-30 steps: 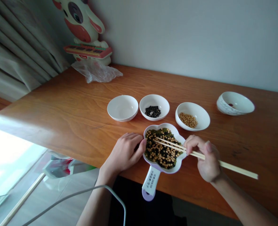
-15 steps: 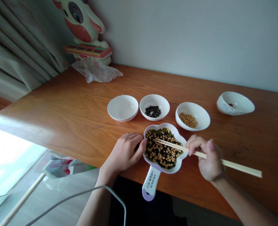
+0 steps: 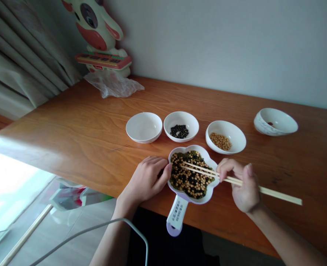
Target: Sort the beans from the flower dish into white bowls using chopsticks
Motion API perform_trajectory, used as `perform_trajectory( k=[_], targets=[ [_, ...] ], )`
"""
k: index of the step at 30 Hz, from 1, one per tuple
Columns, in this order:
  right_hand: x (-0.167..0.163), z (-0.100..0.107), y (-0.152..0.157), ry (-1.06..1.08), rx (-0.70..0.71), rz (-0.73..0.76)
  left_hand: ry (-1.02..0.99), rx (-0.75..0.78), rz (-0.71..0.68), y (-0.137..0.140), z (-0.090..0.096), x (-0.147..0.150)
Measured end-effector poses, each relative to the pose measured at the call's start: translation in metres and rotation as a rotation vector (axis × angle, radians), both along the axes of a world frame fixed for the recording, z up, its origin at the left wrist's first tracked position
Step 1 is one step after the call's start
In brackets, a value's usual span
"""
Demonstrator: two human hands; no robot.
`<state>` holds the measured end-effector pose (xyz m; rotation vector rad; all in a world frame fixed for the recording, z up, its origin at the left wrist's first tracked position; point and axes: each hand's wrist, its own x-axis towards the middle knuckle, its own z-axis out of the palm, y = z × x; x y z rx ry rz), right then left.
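Note:
A flower-shaped white and lilac dish with a handle [image 3: 211, 191] holds mixed yellow, black and green beans [image 3: 192, 175]. Its labelled handle juts past the table's front edge. My left hand [image 3: 149, 178] is closed at the dish's left rim, with the thumb on the rim and the other fingers curled beside it. In my right hand [image 3: 242, 183] is a pair of wooden chopsticks [image 3: 276, 194], their tips slightly apart among the beans at the upper left of the dish. I see no bean clearly pinched between them.
Behind the dish stand a bare white bowl [image 3: 143, 127], a bowl with black beans [image 3: 181, 118] and a bowl with yellow beans [image 3: 237, 138]. Another bowl [image 3: 279, 120], farther right, holds something small and reddish. A clear plastic bag [image 3: 115, 85] and a cow toy keyboard [image 3: 104, 59] are back left.
The chopstick tips have spread apart a little, and their back ends have shifted slightly left and up. My left hand and the dish stay where they were.

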<state>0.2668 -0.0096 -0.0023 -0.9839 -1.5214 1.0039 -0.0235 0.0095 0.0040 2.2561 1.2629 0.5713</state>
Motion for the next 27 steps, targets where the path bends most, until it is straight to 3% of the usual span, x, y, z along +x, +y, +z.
perform_trajectory(
  k=[18,27],
  targets=[
    [0.001,0.001,0.001,0.043,-0.024,-0.023,0.006,0.010,0.003,0.000,0.000,0.000],
    [0.005,0.014,0.004,0.102,0.068,-0.093,0.007,0.008,0.002,0.000,0.000,0.000]
  ],
)
